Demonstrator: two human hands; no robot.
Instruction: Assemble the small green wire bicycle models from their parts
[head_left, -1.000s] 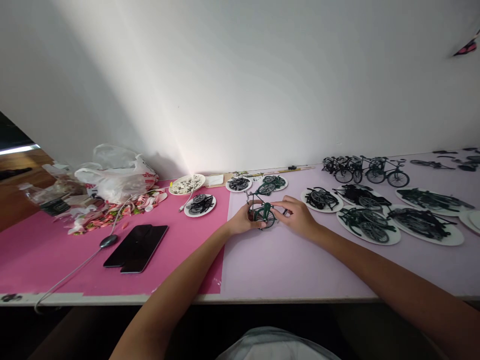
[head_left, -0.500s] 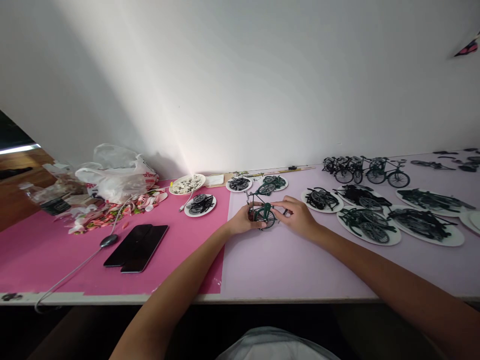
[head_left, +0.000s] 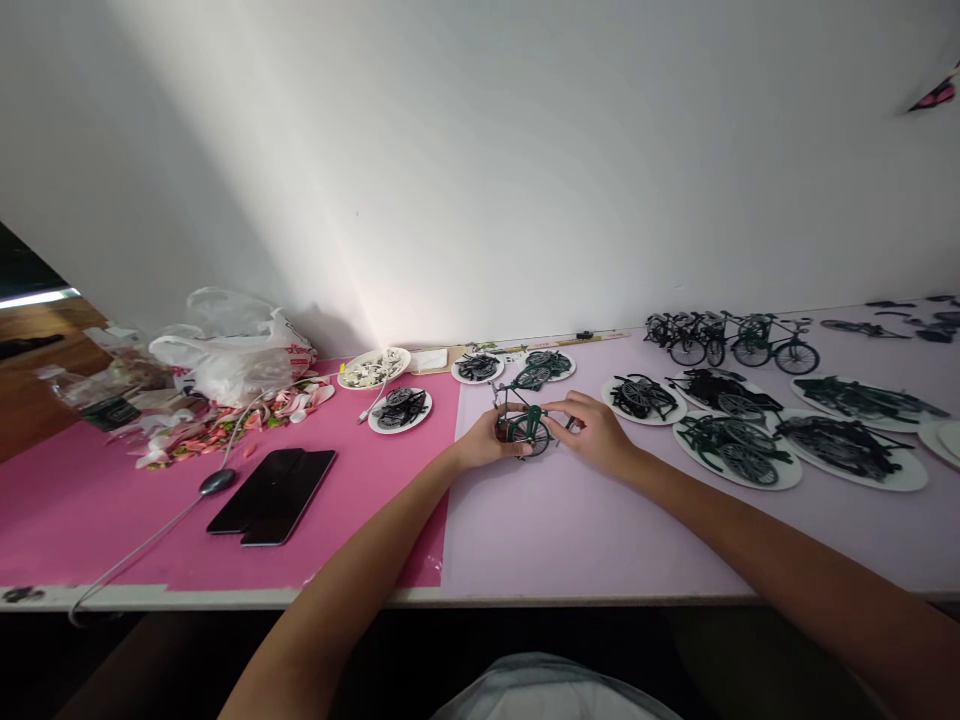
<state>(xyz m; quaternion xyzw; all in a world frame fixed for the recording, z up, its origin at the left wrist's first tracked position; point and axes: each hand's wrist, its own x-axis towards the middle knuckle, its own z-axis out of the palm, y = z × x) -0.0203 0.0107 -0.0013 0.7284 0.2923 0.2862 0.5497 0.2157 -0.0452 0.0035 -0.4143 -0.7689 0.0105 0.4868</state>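
Note:
A small dark green toy bicycle (head_left: 525, 425) stands between both hands on the pale lilac sheet (head_left: 585, 520). My left hand (head_left: 484, 445) is closed round its left side, thumb against the wheel. My right hand (head_left: 592, 430) pinches its right end with fingers curled. Several white plates hold bicycle parts: one with wheels (head_left: 400, 408), one with green frames (head_left: 547, 365), others with dark frames (head_left: 739, 450) to the right.
Assembled toy bicycles (head_left: 731, 340) stand in a row at the back right. On the pink sheet lie a black phone (head_left: 274, 482), a cable with a dark puck (head_left: 217, 482), pink and green scraps (head_left: 217, 425) and a white plastic bag (head_left: 229, 345). A white wall rises behind.

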